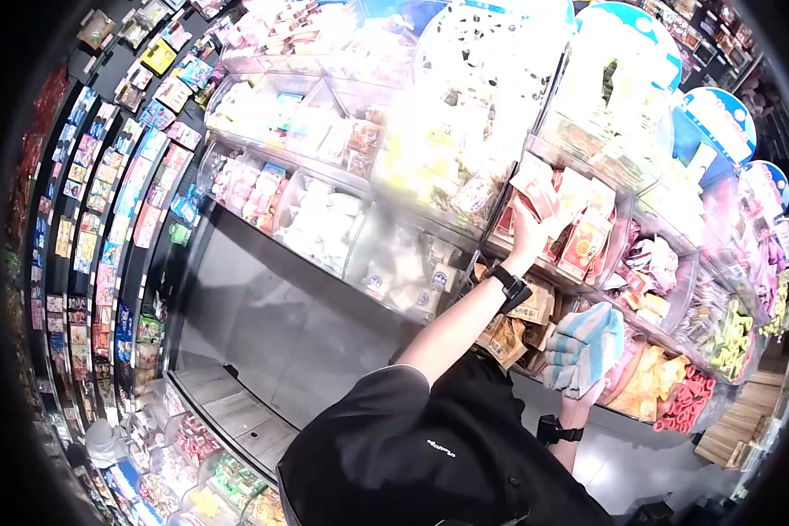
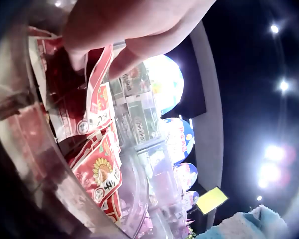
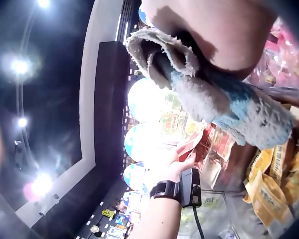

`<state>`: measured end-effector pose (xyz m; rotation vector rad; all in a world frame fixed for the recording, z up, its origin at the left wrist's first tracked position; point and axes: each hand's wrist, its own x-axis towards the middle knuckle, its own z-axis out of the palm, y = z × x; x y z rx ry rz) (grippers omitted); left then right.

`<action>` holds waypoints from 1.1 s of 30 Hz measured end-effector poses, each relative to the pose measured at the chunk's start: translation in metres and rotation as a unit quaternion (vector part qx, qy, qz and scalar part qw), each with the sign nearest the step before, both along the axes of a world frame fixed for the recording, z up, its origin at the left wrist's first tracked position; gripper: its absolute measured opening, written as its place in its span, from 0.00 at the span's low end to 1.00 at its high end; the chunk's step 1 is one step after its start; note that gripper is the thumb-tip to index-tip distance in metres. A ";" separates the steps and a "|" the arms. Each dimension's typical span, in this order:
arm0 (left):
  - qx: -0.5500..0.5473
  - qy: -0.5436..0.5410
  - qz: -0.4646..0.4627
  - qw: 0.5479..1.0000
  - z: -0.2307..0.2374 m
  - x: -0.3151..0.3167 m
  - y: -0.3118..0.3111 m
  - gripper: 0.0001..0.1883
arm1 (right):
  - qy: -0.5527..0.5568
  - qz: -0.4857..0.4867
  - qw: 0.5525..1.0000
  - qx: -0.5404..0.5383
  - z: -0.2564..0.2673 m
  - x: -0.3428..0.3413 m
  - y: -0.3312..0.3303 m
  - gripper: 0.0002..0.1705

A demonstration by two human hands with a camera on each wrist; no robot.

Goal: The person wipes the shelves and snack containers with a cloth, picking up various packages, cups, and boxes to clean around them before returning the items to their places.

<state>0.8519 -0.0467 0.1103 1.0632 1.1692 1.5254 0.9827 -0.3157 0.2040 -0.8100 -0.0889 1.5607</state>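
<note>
My left hand (image 1: 528, 235) reaches into a clear bin of red-and-white snack packets (image 1: 580, 247). Its fingers pinch the upper part of one snack packet (image 2: 67, 107); in the left wrist view they bend over its edge. Another packet just below it shows a sunflower picture (image 2: 102, 169). My right hand (image 3: 214, 30) holds a folded cloth (image 1: 583, 349) with blue and white stripes, fluffy like a towel. This cloth hides most of the right fingers. It hangs in front of the bins, close to brown snack packets (image 1: 530, 307).
Clear plastic bins of wrapped sweets (image 1: 320, 219) rise in tiers ahead. Orange packets (image 1: 649, 381) and red packets (image 1: 688, 399) fill bins at the right. Shelves of small packages (image 1: 88, 228) curve along the left. Grey floor (image 1: 280, 289) shows beside the bins.
</note>
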 end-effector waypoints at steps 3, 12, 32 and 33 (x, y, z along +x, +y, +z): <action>-0.038 0.061 -0.073 0.995 0.027 -0.028 -0.024 0.39 | 0.083 0.021 0.996 0.021 -0.011 0.001 0.004 0.31; -0.022 0.291 0.050 0.955 0.037 -0.210 -0.055 0.14 | -0.035 -0.028 0.997 -0.057 0.003 -0.037 0.022 0.23; 0.260 0.520 -0.123 0.804 0.053 -0.333 0.058 0.10 | -0.053 -0.108 0.992 -0.021 -0.006 -0.247 0.032 0.21; 0.280 0.539 -0.123 0.785 0.025 -0.330 0.069 0.06 | -0.056 -0.115 0.992 -0.021 -0.007 -0.249 0.030 0.21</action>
